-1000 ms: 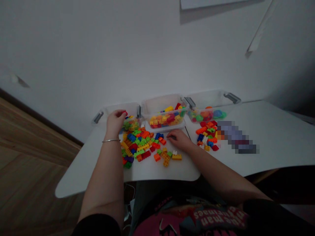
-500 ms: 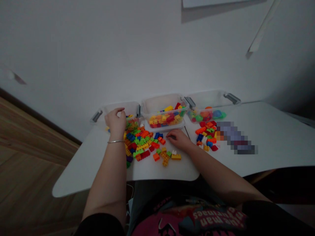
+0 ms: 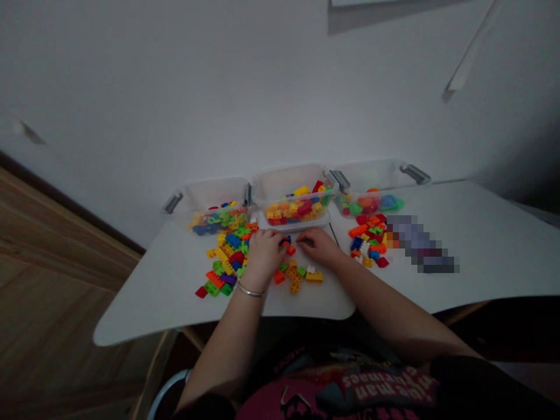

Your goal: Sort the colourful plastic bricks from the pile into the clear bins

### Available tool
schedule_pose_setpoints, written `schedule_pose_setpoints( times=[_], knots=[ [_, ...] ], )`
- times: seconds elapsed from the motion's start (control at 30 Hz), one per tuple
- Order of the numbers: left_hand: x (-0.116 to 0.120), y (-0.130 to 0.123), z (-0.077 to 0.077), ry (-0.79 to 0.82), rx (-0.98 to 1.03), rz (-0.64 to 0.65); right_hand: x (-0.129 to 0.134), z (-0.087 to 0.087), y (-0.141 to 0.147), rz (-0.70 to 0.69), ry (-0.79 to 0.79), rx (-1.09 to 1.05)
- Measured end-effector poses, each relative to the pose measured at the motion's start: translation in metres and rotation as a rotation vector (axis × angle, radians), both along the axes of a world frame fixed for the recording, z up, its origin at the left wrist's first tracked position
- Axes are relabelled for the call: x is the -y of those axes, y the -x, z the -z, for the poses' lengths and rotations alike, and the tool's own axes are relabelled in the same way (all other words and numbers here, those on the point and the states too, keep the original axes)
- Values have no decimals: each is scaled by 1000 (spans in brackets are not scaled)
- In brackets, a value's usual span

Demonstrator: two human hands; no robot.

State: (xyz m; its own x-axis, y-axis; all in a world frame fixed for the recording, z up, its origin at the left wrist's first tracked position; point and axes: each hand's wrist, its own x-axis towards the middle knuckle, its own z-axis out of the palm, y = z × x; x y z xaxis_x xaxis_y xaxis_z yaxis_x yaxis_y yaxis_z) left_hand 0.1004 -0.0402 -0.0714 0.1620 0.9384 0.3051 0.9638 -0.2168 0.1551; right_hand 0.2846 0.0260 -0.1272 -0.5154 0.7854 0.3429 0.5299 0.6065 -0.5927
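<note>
My left hand [image 3: 265,252] is over the right part of a loose pile of toy building bricks [image 3: 227,254]. Its thumb and index finger close around a blue brick [image 3: 286,239], partly hidden by the fingers. An orange brick [image 3: 290,249] lies right beside the thumb. To the right, my right hand [image 3: 321,246] rests on the white table, fingers loosely bent with a small gap at the tips and nothing visible between them. Closer to my body lie a yellow brick cluster [image 3: 294,279] and a flat yellow brick [image 3: 314,277].
Three clear bins line the wall: the left bin [image 3: 219,195] and middle bin [image 3: 293,181] hold mixed bricks, the right bin [image 3: 371,175] rounded coloured pieces. Another brick pile [image 3: 371,239] lies right of my right hand, beside a pixelated patch. The table [image 3: 481,245] extends rightward.
My left hand has come from above the left bin, right and toward me, to the blue brick at the pile's right side. My right hand has stayed about where it was.
</note>
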Motion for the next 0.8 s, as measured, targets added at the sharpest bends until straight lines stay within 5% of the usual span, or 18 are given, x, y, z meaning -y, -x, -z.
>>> schedule_pose_setpoints(
  times=[0.33, 0.8],
  knots=[
    [-12, -8, 15, 32, -30, 103, 2, 0, 1, -20, -31, 1],
    [-9, -10, 21, -101, -41, 21, 7, -5, 11, 70, -54, 94]
  ],
)
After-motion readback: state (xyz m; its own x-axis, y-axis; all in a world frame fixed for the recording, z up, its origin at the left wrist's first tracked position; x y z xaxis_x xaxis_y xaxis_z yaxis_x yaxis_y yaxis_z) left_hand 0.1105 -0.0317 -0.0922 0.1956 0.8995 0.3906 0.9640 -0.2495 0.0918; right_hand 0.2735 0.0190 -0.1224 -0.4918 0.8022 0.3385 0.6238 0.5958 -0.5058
